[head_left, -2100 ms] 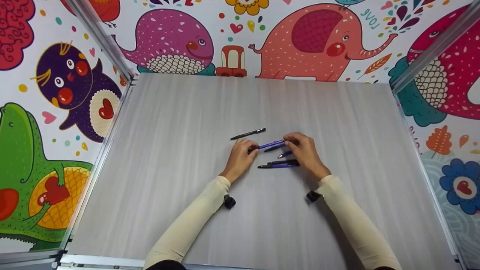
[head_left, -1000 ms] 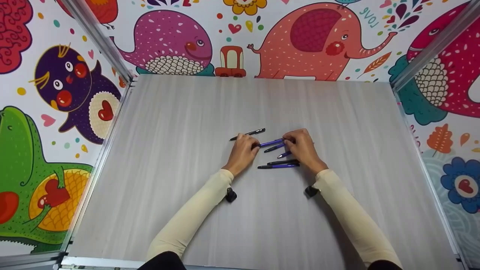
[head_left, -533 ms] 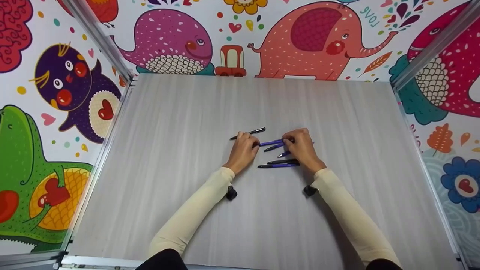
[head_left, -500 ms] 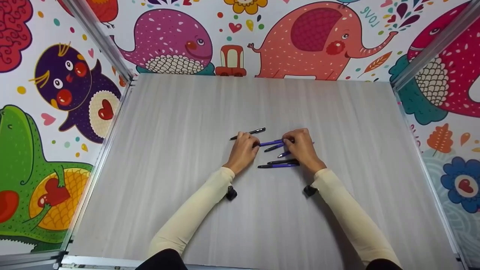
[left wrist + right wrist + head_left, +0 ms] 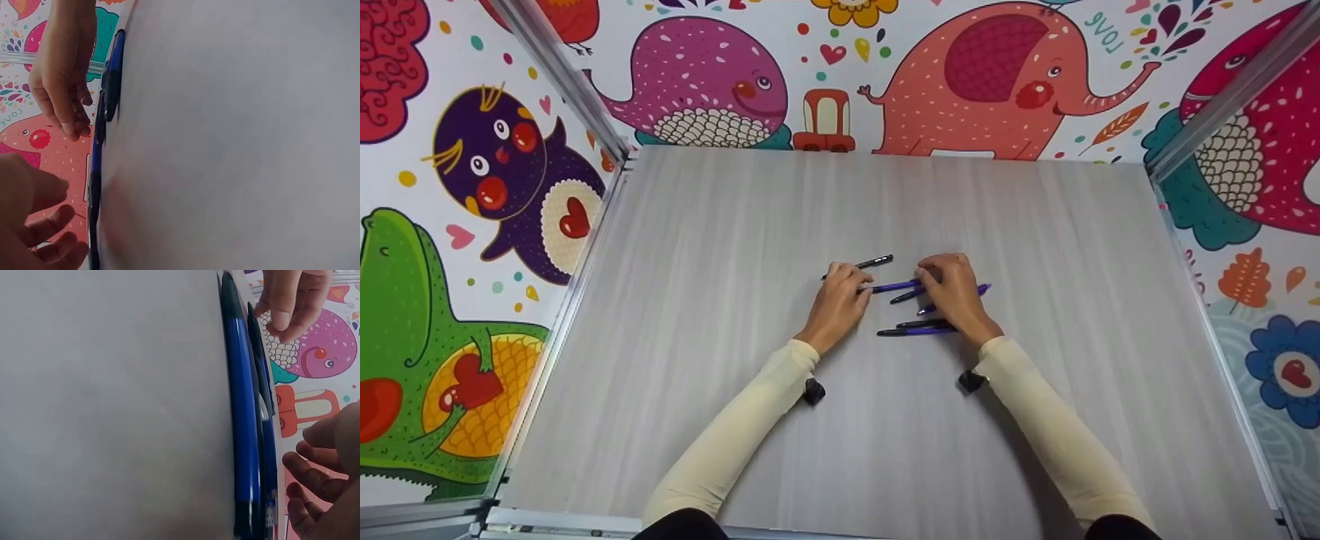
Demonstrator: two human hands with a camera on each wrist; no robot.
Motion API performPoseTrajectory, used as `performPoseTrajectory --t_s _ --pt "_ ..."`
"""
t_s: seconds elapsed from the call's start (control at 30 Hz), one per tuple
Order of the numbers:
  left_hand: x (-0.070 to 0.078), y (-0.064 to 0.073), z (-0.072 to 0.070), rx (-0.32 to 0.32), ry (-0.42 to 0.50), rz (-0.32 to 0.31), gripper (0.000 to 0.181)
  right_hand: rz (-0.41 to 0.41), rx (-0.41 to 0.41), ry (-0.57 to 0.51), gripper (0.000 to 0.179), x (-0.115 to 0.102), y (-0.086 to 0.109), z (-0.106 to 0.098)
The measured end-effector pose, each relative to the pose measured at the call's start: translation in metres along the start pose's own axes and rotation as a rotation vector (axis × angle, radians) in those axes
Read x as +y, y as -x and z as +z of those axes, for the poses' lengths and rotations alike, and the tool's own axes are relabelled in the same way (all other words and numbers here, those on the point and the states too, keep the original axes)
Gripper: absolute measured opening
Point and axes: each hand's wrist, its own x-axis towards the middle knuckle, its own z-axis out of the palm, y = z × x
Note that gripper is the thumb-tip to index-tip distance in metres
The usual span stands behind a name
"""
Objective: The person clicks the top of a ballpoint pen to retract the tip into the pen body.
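Observation:
In the head view a blue-and-black pen (image 5: pixel 894 286) lies on the table between both hands. My left hand (image 5: pixel 838 307) is at its left end, my right hand (image 5: pixel 955 294) at its right end. The left wrist view shows my left hand's fingers (image 5: pixel 48 225) loosely bent, holding nothing. Likewise, the right wrist view has my right hand (image 5: pixel 329 472) with relaxed fingers apart from the pens. A black pen (image 5: pixel 876 262) lies behind my left hand, partly covered by it. Several more pens, among them a front blue one (image 5: pixel 911 331), lie near or partly under my right hand.
The grey wood-look table (image 5: pixel 720 247) has metal frame edges. Printed cartoon walls (image 5: pixel 975 82) stand at the back and both sides. Black wrist cameras (image 5: pixel 814 392) sit on the cream sleeves (image 5: pixel 735 431).
Earlier both hands held the blue pen by its ends and lowered it to the table behind the others. Now the fingers have let go, and both hands have shifted slightly left.

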Motion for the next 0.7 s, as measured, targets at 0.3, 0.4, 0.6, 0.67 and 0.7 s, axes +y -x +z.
performPoseTrajectory --t_s 0.3,0.4,0.6,0.67,0.7 --pt "-0.015 0.007 -0.014 0.094 0.019 -0.022 0.015 -0.018 -0.015 0.003 0.019 -0.009 -0.006 0.017" --pt "-0.022 0.009 -0.016 0.137 -0.001 -0.031 0.013 -0.019 -0.023 -0.003 0.021 -0.011 -0.008 0.022" --pt "-0.016 0.009 -0.031 0.123 -0.033 -0.051 0.017 -0.01 -0.03 0.004 0.024 -0.015 -0.012 0.031" --pt "-0.016 0.008 -0.035 0.09 -0.061 -0.057 0.02 -0.01 -0.031 0.021 0.025 -0.016 -0.013 0.034" --pt "-0.016 0.008 -0.036 0.075 -0.067 -0.06 0.022 -0.009 -0.03 0.03 0.026 -0.017 -0.014 0.036"
